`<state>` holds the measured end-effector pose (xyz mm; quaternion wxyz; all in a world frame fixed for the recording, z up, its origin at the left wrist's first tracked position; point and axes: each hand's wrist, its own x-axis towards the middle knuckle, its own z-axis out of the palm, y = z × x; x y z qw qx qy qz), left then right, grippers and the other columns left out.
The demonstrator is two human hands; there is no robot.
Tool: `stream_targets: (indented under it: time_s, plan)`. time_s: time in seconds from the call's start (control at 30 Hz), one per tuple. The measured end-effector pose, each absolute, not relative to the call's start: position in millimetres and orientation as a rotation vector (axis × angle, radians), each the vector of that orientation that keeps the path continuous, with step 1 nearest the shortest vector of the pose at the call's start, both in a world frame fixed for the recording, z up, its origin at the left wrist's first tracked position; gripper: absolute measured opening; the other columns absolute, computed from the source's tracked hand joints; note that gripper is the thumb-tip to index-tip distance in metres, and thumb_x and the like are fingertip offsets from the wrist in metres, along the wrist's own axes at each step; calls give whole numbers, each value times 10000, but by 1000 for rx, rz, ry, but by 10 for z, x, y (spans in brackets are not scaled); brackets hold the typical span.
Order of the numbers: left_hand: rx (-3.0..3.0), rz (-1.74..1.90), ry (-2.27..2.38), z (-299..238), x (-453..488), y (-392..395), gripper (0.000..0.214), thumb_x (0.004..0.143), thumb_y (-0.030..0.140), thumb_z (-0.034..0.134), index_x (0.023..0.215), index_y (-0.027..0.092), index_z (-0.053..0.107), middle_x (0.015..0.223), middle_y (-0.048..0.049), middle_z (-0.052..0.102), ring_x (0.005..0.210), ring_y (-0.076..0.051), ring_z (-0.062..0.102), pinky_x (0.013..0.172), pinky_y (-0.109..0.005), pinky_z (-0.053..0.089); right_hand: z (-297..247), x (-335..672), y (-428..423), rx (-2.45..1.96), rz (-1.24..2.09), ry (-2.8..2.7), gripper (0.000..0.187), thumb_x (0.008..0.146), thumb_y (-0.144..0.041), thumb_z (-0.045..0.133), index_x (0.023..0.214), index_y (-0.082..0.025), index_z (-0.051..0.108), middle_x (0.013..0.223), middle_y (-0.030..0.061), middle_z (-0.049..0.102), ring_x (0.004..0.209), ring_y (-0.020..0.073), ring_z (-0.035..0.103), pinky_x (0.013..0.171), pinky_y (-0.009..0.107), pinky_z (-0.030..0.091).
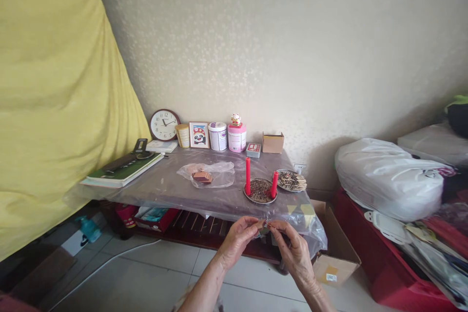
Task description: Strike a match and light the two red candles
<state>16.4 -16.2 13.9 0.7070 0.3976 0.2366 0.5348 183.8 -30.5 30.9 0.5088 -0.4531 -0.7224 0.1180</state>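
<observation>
My left hand [239,238] and my right hand [290,241] meet just in front of the table's near edge. Fingers of both are closed in a pinch, the tips almost touching around something too small to make out. Beyond them, two red candles [248,178] of unequal height stand upright on a round metal plate [259,201] covered with dark bits. The taller one is at the left. Beside it lies a second plate [280,187] heaped with what look like used matchsticks [292,180]. Small brown boxes [202,177] rest in a clear plastic bag [223,175].
A plastic sheet covers the low table [161,187]. Along the wall stand a clock [164,125], a framed panda picture [199,135], tins [218,136] and a small carton [273,143]. A green book [124,170] lies left. An open cardboard box [338,248] is on the floor right.
</observation>
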Motion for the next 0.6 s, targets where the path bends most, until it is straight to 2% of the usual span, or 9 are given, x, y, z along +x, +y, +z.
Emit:
stream_targets:
  time_s: [0.6]
  plan:
    - [755, 1214, 524, 200, 86, -134, 176, 753, 246, 648, 911, 170, 637, 1016, -87, 680, 1006, -206, 589, 960, -362, 356, 393, 1858, -247, -1159, 256, -1644, 232, 868, -370, 482, 846, -196, 634, 806, 34, 702, 746, 177, 662, 691, 262, 521]
